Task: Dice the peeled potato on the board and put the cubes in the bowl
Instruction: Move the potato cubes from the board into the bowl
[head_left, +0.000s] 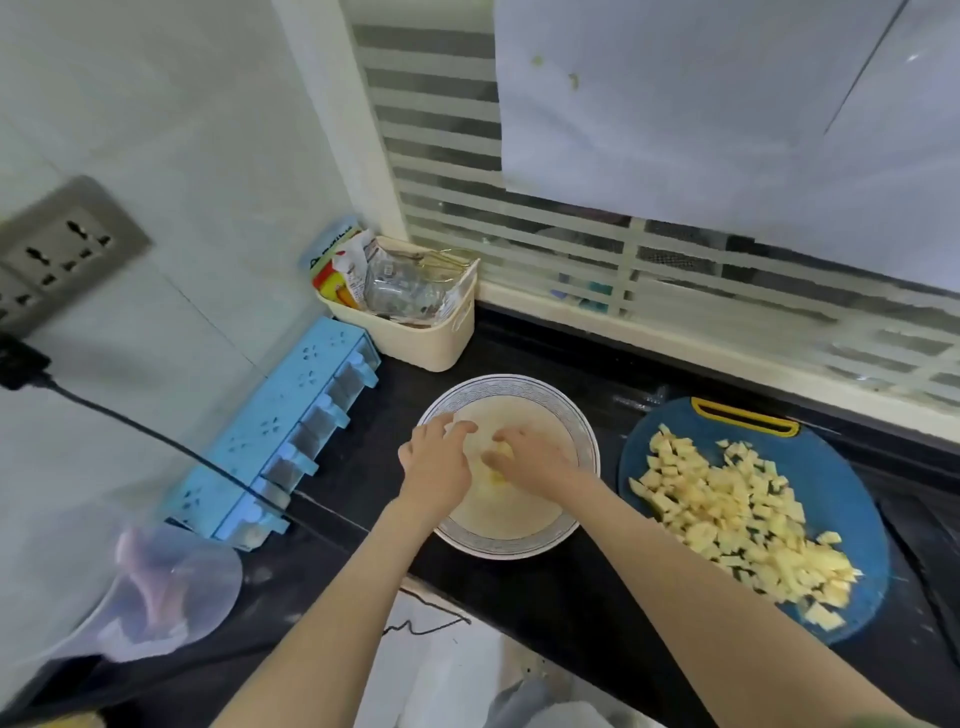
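**spudfan:** Why are both hands over the bowl (519, 383) when most cubes (737, 514) sit on the board (841, 457)?

**dicer22:** I'd guess they're moving handfuls, with the bowl parked just beside the board. The left hand (436, 460) is spread loose. The right hand (532, 457) cups a few cubes, can't tell if it's gripping.

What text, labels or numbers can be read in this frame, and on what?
None reads reliably.
Pale blue packet in the cream plastic basket: dark lettering, too blurred to read.
Red and white sachet beside it: print too small.
Grey wall socket: no markings visible.
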